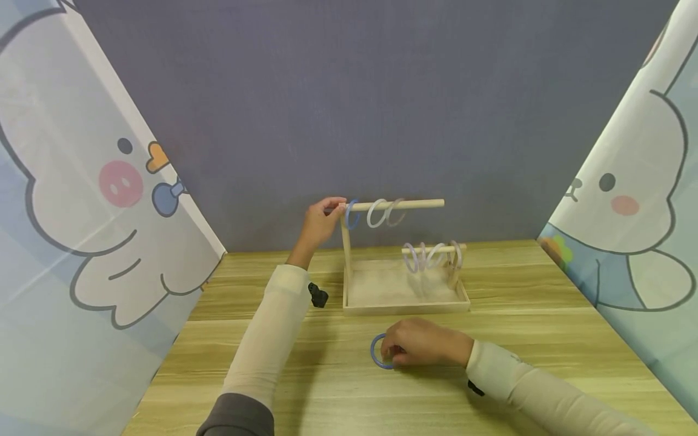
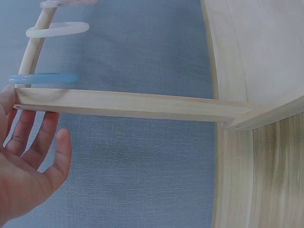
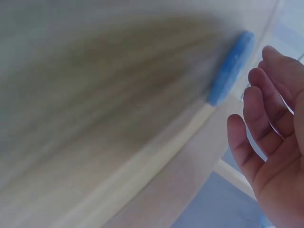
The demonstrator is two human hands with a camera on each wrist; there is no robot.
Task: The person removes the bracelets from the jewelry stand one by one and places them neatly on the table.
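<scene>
1 thin, round blue ring [image 1: 372,351] lies on the yellowish wood-grain worktop [image 1: 191,363], in front of a shallow, pale wooden tray [image 1: 406,309]. we see the bare right hand [image 1: 420,344] over that ring's right side, its grip loosely spread; in the right wrist view the fingers are gently bent, just beside the ring, and we cannot tell whether the thumb touches it.

we find the bare left hand [image 1: 320,223] at the top of a square wooden post [image 1: 346,245] on the tray's left side, its grip pinching the post's end between thumb and fingers. from there a long, round wooden bar [image 1: 425,204] runs to the right, carrying 3 rings: a translucent blue hoop [image 2: 61,78] nearest the post, a milky white hoop [image 2: 35,33] next, then a pinkish hoop [image 2: 50,4]. on the shorter lower bar [image 1: 447,249], at the tray's right side, we see pale, translucent hoops [image 1: 405,257], overlapping too much for us to count. behind the worktop stands a grey panel [image 1: 272,121].
</scene>
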